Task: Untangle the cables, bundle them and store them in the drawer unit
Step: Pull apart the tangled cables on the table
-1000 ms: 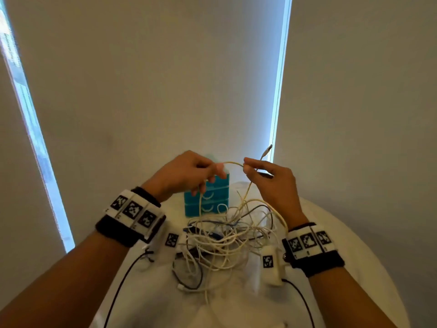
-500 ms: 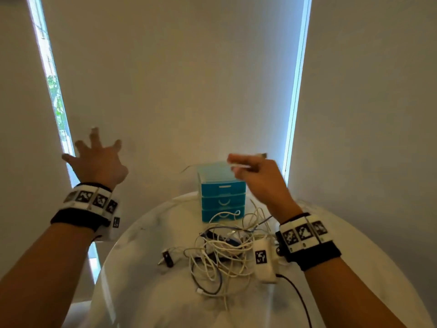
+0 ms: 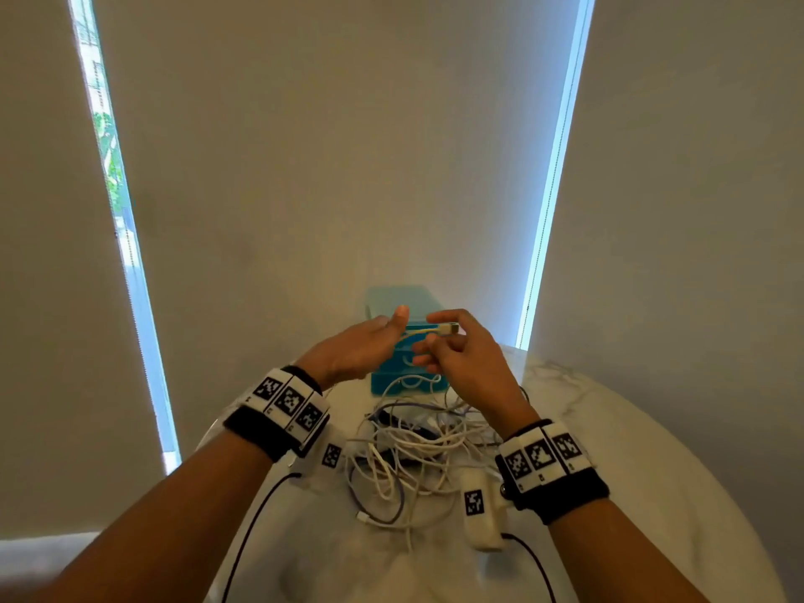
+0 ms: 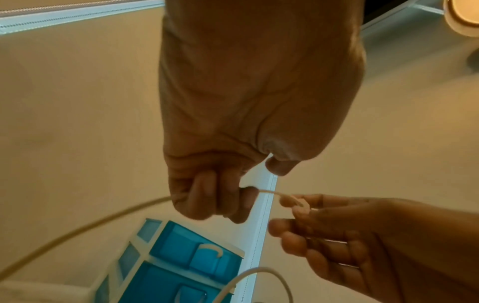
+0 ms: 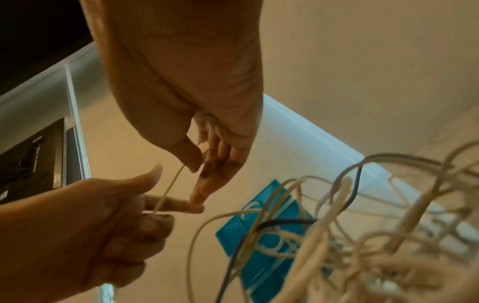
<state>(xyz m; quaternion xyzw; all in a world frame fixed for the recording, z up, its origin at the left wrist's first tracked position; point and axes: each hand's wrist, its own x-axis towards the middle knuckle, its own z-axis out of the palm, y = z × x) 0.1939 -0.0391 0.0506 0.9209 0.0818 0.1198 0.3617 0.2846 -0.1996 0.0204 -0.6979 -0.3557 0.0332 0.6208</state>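
Note:
Both hands are raised in front of the blue drawer unit [image 3: 409,383]. My right hand [image 3: 437,341] pinches the plug end of a thin white cable [image 3: 448,329] between thumb and fingers. My left hand [image 3: 385,337], just left of it, has its lower fingers curled round the same cable [image 4: 269,192], thumb up. In the right wrist view the cable [image 5: 171,184] runs from the right hand [image 5: 199,164] across the left hand's fingers [image 5: 178,205]. The tangle of white, blue and dark cables [image 3: 417,446] lies on the table below the hands.
A round white marble table [image 3: 609,428] stands against a pale blind-covered wall. The drawer unit [image 4: 181,266] sits at its far edge with drawers closed. White wrist camera units [image 3: 478,511] with black leads hang under both wrists, over the near tabletop.
The left hand, spread wide and far out to the left half a second ago, has come back beside the right hand and taken the cable. The right hand kept its hold.

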